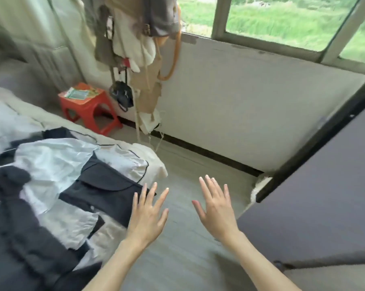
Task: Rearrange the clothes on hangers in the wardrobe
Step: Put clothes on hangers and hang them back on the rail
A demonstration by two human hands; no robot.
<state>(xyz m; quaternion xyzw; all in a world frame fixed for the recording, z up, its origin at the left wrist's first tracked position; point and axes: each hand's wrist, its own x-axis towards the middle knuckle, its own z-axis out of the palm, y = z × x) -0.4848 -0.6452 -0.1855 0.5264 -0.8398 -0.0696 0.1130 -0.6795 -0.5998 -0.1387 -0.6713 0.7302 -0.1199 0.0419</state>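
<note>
Two bare hands, left hand (147,215) and right hand (216,211), fingers spread and released, grasping nothing, hover beside black-and-white fabric clothes (57,185) heaped on the bed (150,158).

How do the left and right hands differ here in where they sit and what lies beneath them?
The left hand hovers at the bed's edge, its fingertips over the dark garment; the right hand is over bare floor. The left hand sits beside the pile of clothes; the right hand is nearer the grey wardrobe door. Both are open, fingers spread, backs up, holding nothing.
</note>
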